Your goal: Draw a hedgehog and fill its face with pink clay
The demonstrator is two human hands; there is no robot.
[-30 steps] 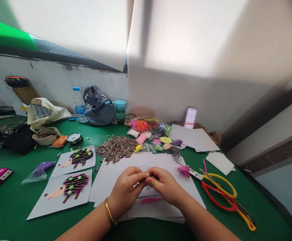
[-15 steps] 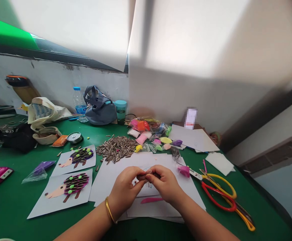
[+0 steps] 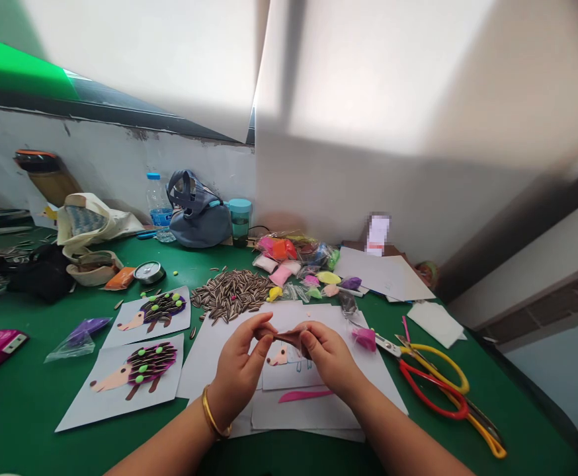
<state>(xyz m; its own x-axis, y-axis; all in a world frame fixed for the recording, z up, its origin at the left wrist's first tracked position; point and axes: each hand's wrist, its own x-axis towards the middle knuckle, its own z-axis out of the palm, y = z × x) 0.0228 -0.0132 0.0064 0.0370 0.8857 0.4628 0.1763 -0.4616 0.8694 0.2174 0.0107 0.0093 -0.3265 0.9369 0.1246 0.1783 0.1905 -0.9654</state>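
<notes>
Between my two hands a strip of brown modelling clay (image 3: 289, 337) is stretched out. My left hand (image 3: 247, 350) pinches one end, thumb against fingers. At the other end my right hand (image 3: 321, 350) is closed on the clay. Below them lies a white sheet with a hedgehog drawing (image 3: 280, 356), its face filled in peach with a dark nose; the fingers and clay cover part of it. A pink plastic clay knife (image 3: 306, 395) rests on the paper nearer me. Two hedgehog pictures with seed spines and green dots, a lower one (image 3: 137, 377) and an upper one (image 3: 153, 314), lie to the left.
A heap of sunflower seeds (image 3: 230, 294) sits behind the paper. Bags of coloured clay (image 3: 282, 251) are at the back. On the right are scissors with red handles (image 3: 432, 390), yellow-handled scissors (image 3: 442, 360) and a lump of pink clay (image 3: 365, 338). A purple clay packet (image 3: 83, 334) lies left.
My hands have moved apart, drawing the brown clay from a small lump between the fingertips into a longer strip. More of the hedgehog drawing shows beneath.
</notes>
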